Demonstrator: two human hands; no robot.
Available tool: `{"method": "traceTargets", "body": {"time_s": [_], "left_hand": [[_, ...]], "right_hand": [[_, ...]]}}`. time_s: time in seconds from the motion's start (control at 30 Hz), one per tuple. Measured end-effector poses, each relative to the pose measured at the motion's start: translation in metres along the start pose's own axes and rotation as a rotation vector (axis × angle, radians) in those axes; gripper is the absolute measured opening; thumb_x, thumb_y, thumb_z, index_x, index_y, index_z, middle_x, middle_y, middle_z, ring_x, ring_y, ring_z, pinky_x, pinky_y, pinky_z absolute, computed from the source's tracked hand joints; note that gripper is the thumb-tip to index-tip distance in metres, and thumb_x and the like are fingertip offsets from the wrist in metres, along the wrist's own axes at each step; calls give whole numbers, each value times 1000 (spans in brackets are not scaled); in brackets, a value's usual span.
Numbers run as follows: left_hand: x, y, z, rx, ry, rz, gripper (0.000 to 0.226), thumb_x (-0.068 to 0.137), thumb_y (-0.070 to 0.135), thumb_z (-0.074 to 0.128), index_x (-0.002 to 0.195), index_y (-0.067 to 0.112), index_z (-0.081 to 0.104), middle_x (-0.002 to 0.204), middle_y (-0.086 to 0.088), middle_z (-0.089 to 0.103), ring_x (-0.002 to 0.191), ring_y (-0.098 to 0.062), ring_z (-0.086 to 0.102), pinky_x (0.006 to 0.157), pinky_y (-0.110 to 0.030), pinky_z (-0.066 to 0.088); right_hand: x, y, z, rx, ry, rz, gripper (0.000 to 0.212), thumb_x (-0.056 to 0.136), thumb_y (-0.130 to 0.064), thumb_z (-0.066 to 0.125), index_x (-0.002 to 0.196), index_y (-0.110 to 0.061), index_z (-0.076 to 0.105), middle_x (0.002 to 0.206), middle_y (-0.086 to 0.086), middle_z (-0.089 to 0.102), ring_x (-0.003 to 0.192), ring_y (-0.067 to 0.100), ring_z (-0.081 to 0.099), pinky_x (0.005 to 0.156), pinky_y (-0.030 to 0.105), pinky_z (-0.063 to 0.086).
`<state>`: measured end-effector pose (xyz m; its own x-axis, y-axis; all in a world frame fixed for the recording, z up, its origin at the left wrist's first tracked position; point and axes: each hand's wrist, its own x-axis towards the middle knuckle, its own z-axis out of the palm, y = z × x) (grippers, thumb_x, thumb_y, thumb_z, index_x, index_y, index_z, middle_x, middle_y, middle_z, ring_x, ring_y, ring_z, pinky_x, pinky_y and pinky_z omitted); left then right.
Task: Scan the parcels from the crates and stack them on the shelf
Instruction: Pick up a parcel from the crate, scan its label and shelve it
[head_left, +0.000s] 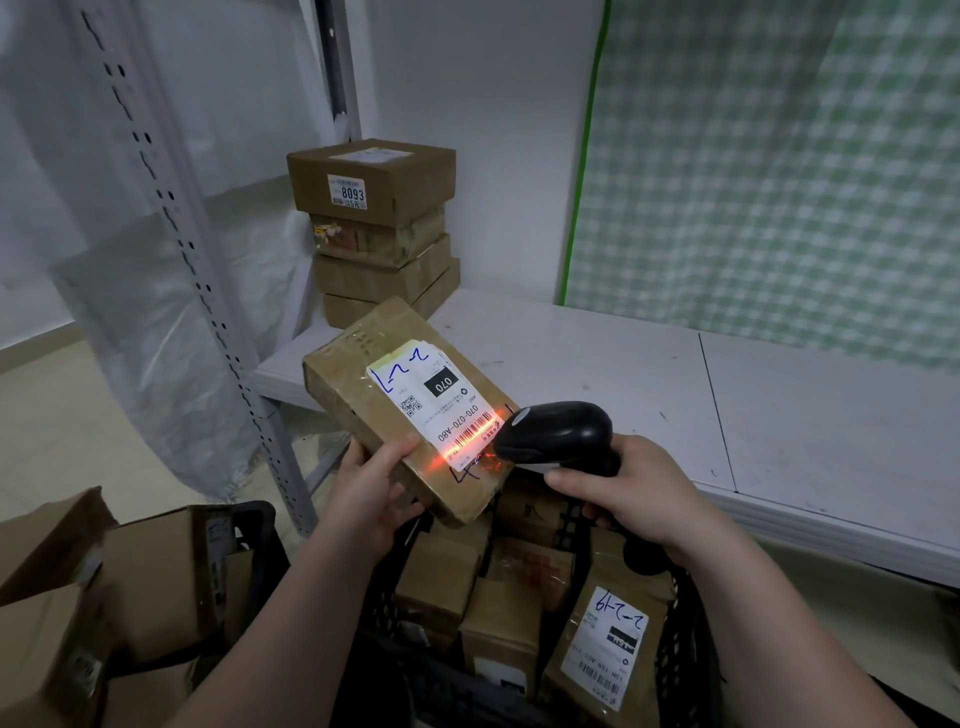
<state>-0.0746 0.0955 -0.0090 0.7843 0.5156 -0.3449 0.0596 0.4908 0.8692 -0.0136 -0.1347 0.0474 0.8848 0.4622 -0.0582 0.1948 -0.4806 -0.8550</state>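
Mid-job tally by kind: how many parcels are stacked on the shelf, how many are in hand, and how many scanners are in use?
Stacked brown cardboard parcels on the white shelf: 4
Held brown cardboard parcel with a white label, gripped by the left hand: 1
Handheld black barcode scanner, gripped by the right hand: 1
Total: 6

Parcel stack (375, 228) at shelf (597, 364) back-left; held parcel (363, 395) above crate (681, 660) w/ parcels (498, 618), scanner (558, 431) to its right.

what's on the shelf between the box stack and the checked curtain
Nothing; the head view shows bare shelf between the box stack and the checked curtain.
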Motion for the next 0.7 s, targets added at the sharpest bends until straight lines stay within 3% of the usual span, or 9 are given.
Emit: {"method": "traceTargets", "body": {"time_s": [0.13,0.33,0.57,0.7], "left_hand": [[4,0,-2,9,-7,-3,45,86,19,67,129,23,53,108,-3,71,100,-28,67,92,-56,49],[6,-1,-5,-8,-15,0,43,88,17,66,129,23,54,102,-1,73,90,-24,70,63,-40,54],[7,-2,-10,-6,6,-9,45,86,19,69,129,24,54,103,0,70,88,-23,69,56,-34,55],[8,-2,-13,14,39,1,44,85,20,70,127,25,55,105,0,69,90,-23,69,61,-36,56]], "right_hand": [[1,-1,1,-34,-24,-8,21,76,-37,78,91,-31,65,79,-10,66,77,8,63,65,20,43],[4,-3,1,-20,1,-38,17,76,-34,78,82,-35,63,71,-12,63,71,7,61,64,21,42],[5,-1,5,-8,7,-9,16,77,-34,78,82,-31,63,73,-5,65,69,12,63,64,26,48],[3,-2,4,22,13,2,16,78,-31,77,85,-30,63,73,-3,66,62,11,63,56,22,49]]}}
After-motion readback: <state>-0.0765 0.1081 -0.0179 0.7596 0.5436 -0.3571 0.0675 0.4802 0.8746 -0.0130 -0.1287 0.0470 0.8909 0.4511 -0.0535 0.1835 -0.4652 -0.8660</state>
